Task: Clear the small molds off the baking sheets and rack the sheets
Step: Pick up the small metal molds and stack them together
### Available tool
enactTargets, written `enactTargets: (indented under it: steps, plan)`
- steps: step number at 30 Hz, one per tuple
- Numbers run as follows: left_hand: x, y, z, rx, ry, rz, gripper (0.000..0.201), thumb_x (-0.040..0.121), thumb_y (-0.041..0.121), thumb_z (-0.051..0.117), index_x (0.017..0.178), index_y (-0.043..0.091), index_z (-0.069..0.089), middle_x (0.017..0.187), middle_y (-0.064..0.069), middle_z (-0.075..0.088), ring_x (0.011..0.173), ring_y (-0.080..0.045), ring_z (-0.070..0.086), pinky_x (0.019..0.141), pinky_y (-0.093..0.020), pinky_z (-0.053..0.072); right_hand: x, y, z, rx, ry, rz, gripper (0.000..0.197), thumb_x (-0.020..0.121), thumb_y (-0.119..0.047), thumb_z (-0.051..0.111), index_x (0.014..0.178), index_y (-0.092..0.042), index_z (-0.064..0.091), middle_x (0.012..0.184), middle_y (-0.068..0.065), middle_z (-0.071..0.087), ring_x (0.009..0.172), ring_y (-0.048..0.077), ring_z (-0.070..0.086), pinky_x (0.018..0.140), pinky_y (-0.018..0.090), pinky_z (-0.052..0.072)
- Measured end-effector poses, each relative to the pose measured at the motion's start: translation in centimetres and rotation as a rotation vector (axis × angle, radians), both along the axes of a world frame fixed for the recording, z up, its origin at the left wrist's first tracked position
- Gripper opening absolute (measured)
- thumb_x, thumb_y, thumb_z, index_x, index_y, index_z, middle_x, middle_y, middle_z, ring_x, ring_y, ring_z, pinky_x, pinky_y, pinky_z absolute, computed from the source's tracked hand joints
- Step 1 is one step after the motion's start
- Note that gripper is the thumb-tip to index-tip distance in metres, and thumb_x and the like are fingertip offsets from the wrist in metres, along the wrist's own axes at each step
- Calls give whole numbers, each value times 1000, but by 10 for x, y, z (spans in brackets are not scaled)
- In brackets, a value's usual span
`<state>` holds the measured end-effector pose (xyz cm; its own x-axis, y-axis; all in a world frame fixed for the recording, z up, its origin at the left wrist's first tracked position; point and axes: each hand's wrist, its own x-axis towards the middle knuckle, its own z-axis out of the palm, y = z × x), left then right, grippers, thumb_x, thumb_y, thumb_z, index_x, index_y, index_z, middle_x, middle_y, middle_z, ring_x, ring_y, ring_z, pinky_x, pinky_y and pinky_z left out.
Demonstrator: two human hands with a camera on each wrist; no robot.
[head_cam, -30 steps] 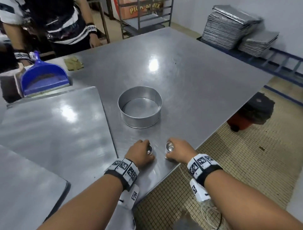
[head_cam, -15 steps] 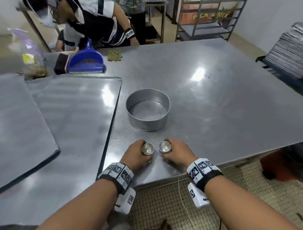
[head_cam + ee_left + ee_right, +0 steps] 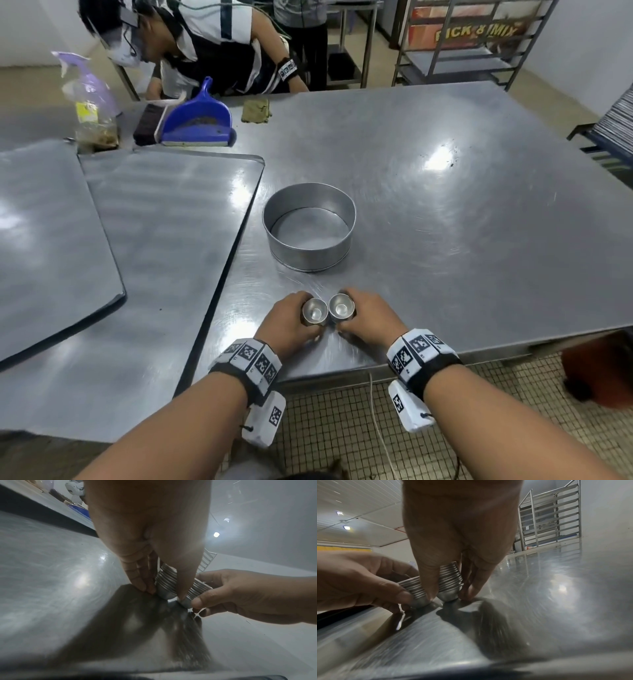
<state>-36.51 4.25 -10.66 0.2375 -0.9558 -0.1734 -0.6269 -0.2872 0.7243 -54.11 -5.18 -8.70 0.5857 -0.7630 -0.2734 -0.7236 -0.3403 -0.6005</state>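
Two stacks of small metal molds stand side by side, touching, on the steel table near its front edge. My left hand [image 3: 297, 320] grips the left stack [image 3: 314, 311], thumb on one side and fingers on the other. My right hand [image 3: 359, 317] grips the right stack [image 3: 340, 308] the same way. In the left wrist view the ridged left stack [image 3: 165, 580] rests its base on the table, and so does the right stack [image 3: 450, 580] in the right wrist view. Two bare baking sheets [image 3: 164, 222] [image 3: 44, 240] lie overlapping to the left.
A round metal cake ring [image 3: 310, 228] stands just beyond the hands. At the far left are a blue dustpan [image 3: 195, 126], a brush, a spray bottle [image 3: 90, 102] and a rag [image 3: 255, 109]. A person [image 3: 212, 44] leans at the far edge. A tall tray rack [image 3: 551, 519] stands behind.
Both hands have slid their mold stacks together until the stacks touch. My head has turned left, bringing the baking sheets and the person into view.
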Motion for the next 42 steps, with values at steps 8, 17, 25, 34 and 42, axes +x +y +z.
enactTargets:
  steps: [8,17,25,34,42]
  plan:
    - [1,0,-2,14,5,-19,48,68,30,85,108,27,59,103,7,66,93,-10,63,79,-22,48,-5,-6,-4,-1,-3,49,52,68,-29,79,115,-26,58,106,-1,70,95,21,63,82,35,51]
    - [2,-4,0,37,-12,-38,50,68,29,85,111,26,59,105,7,67,92,-10,63,74,-17,43,-6,-7,-5,4,11,71,49,68,-32,79,112,-26,57,104,-3,69,94,19,63,80,34,51]
    - [2,-4,2,61,-4,-55,54,66,30,84,114,27,59,105,7,67,93,-11,63,77,-21,45,-10,-9,-5,57,-6,66,75,61,-34,85,128,-31,52,118,-6,66,103,14,61,89,30,50]
    - [61,-27,42,2,-97,161,44,90,36,68,129,19,56,109,-1,65,86,-15,62,86,-32,51,-27,-83,31,28,128,-109,62,86,-38,72,141,-25,49,130,8,61,112,26,61,98,35,47]
    - [80,-76,62,44,-100,367,80,92,52,60,152,9,29,152,-17,40,138,-33,43,108,-40,37,45,-111,42,40,-72,-326,80,90,-58,60,151,-14,33,150,10,47,135,32,47,108,41,39]
